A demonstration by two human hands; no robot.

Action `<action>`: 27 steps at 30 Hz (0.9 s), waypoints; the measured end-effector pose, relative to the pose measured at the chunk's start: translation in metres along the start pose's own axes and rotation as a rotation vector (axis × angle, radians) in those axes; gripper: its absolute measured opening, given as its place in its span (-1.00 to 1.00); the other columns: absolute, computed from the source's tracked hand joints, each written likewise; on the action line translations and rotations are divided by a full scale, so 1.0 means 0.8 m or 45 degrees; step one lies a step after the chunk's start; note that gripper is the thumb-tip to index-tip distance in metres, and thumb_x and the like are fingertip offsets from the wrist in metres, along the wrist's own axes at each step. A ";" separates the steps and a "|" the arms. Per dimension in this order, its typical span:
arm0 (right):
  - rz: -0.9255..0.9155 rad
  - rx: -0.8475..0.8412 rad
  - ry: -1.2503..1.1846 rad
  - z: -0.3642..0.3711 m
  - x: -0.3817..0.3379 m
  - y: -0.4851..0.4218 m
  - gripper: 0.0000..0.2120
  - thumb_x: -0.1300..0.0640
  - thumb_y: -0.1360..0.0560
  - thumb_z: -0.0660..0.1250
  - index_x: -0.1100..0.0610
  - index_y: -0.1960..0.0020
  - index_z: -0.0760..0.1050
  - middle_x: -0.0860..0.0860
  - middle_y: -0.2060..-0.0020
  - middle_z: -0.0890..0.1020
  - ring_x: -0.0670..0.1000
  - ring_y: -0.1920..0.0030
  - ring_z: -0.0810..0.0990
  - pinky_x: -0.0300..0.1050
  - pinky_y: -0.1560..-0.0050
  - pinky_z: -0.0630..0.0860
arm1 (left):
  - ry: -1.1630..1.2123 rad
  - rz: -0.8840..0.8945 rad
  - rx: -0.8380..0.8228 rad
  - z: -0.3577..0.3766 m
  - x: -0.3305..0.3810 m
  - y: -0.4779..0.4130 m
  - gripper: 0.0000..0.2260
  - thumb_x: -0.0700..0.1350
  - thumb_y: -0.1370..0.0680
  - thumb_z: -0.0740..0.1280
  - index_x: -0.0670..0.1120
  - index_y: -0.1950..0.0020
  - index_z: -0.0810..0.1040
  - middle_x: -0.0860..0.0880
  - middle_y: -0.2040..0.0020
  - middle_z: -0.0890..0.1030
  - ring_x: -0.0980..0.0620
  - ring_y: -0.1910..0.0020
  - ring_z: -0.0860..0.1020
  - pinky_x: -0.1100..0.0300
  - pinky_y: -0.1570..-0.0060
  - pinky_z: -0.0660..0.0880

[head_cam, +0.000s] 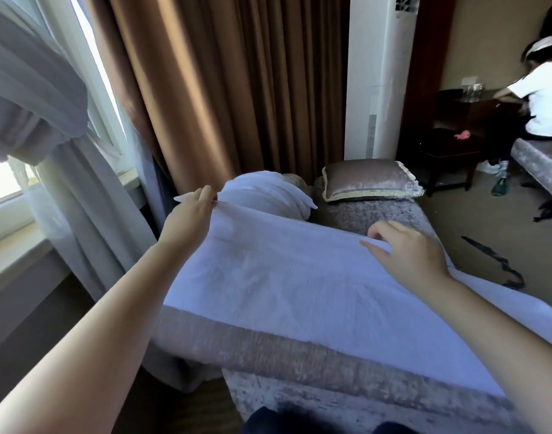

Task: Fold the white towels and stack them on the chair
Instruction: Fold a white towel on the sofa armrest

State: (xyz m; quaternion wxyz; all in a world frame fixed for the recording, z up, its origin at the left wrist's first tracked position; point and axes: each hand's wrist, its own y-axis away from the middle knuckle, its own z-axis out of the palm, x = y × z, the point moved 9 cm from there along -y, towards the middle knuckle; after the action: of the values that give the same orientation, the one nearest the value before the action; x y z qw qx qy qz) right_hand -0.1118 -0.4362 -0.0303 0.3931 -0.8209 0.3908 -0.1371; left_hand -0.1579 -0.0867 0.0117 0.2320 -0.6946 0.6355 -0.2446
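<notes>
I have the towel (299, 277) spread flat on the bench (299, 349) in front of me. Its long axis runs left to right across the view, sloping down toward the right. The left end sits at the bench's left side, and the right end runs out past the picture's edge, so I cannot see where it stops. The near long edge lies along the bench's front, with a strip of the velvet cover bare below it. The far long edge runs between my two hands.

My left hand (191, 211) is stretched out at the towel's far left corner. The thumb and nearly straight fingers pinch that corner and lift it slightly off the bench, and a small tip of cloth sticks out past the fingertips. My right hand (409, 252) is on the same far edge, further right, knuckles up. Its fingers are bent over the edge and grip it, with the forefinger lying along the hem. The main body of the towel lies between and below both hands, toward me.

Just beyond the left hand sits a loose pile (265, 195) of white towels, with a cushion (368, 181) beside it. A brown curtain (237, 83) hangs behind.
</notes>
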 end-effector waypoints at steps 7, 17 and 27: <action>-0.402 -0.102 -0.049 -0.011 -0.095 0.076 -0.81 0.26 -0.35 0.44 0.08 0.16 0.46 -0.04 0.37 0.49 0.03 0.48 0.44 -0.23 0.51 0.13 | -0.038 0.142 0.076 -0.036 -0.014 0.105 -0.93 -0.24 -0.62 0.23 -0.20 0.05 0.43 -0.17 0.19 0.53 -0.18 0.36 0.46 0.04 0.48 0.34; -0.515 -0.566 -0.040 0.036 -0.120 0.133 -0.49 0.20 -0.20 0.61 -0.01 0.10 0.31 -0.13 0.49 0.38 -0.07 0.58 0.27 -0.35 0.53 -0.09 | -0.060 0.076 0.067 0.002 -0.031 0.218 -0.77 -0.07 -0.55 0.13 -0.17 0.13 0.50 -0.07 0.22 0.54 -0.12 0.21 0.49 0.08 0.48 0.43; -0.359 -0.226 -0.326 0.034 -0.153 0.069 -0.64 -0.10 -0.56 0.15 0.05 0.31 0.47 -0.15 0.48 0.33 -0.11 0.50 0.30 -0.23 0.54 0.27 | -0.048 0.082 0.345 -0.031 0.011 0.185 -0.73 -0.07 -0.59 0.18 -0.17 0.16 0.59 -0.05 0.11 0.64 -0.14 0.19 0.46 0.00 0.24 0.42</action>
State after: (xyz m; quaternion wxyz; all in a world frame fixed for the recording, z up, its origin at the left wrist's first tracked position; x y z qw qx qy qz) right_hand -0.2074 -0.3509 -0.0799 0.3424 -0.9097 0.2294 -0.0504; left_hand -0.2867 -0.1081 -0.0627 0.3431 -0.6406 0.6142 -0.3076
